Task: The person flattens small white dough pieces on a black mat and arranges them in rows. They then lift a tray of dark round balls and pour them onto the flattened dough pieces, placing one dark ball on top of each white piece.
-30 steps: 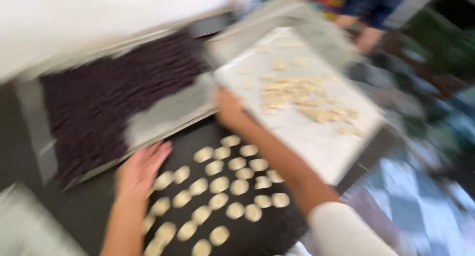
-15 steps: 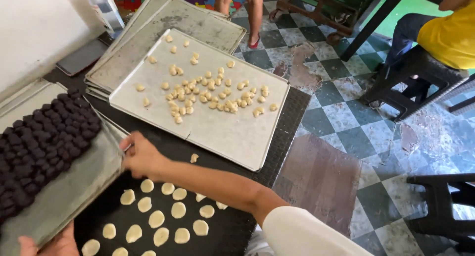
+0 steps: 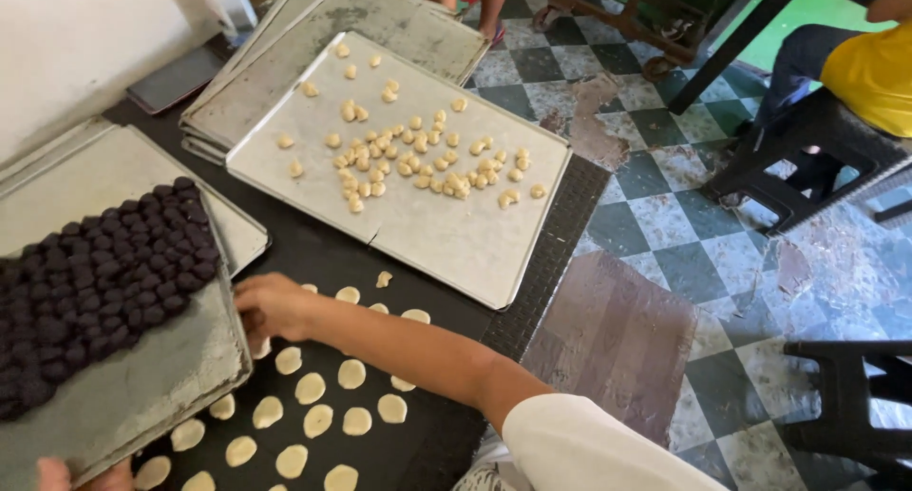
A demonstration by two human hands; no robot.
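Observation:
A metal tray (image 3: 142,396) carrying several rows of dark brown dough pieces (image 3: 95,282) tilts at the left of the head view. My right hand (image 3: 271,306) grips its right edge, with my arm reaching in from the lower right. My left hand (image 3: 71,474) shows only partly at the bottom left, holding the tray's near corner. Below the tray, pale round dough discs (image 3: 318,417) lie in rows on a black mat (image 3: 427,434).
A second tray (image 3: 446,244) with small pale dough bits lies beyond, beside a stack of empty trays (image 3: 399,16) and another empty tray (image 3: 85,168). A phone (image 3: 176,78) lies by the wall. A person in yellow (image 3: 869,73) sits on a black stool; another stool (image 3: 855,406) stands at the lower right.
The tray of dark pieces has come left and nearer to me, over the mat, with my right hand staying on its edge. My left hand has dropped to the tray's near corner.

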